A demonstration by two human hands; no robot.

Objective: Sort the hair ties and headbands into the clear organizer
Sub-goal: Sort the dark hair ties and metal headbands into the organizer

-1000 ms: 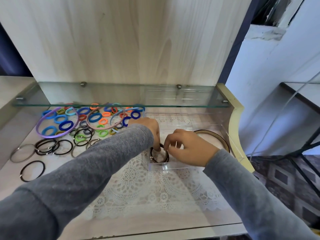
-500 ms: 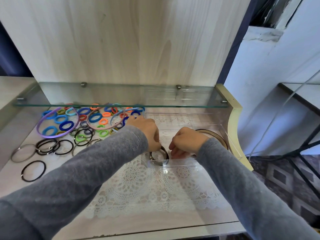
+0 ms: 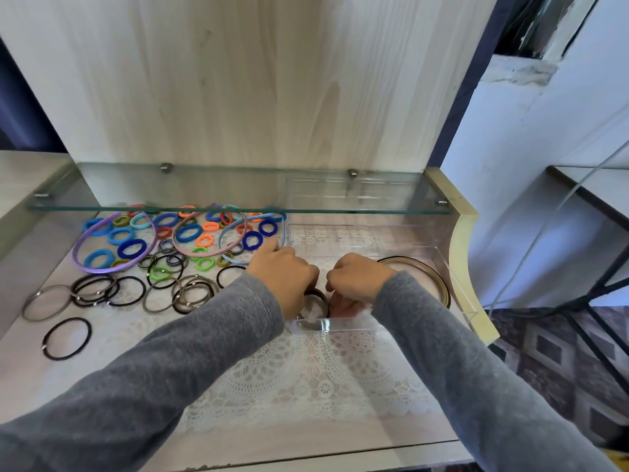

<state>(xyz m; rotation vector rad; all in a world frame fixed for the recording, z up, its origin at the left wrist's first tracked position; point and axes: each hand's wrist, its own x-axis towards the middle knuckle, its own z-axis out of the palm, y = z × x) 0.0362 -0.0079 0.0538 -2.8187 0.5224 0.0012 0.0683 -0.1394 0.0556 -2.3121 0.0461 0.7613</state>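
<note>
Left hand [image 3: 286,272] grips dark hair ties [image 3: 319,295] inside clear organizer [image 3: 343,324]; right hand [image 3: 357,279] curled beside, hold unclear.

Colourful hair ties [image 3: 131,248] and pastel headbands [image 3: 75,254] lie heaped left of the clear organizer [image 3: 343,324]. Inside it sit brown headbands [image 3: 437,279] and dark ties [image 3: 323,296].

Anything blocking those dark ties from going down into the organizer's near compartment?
Nothing visible does. The dark hair ties already sit inside the clear organizer, between the left hand and the right hand. Fingers hide part of that compartment.
</note>
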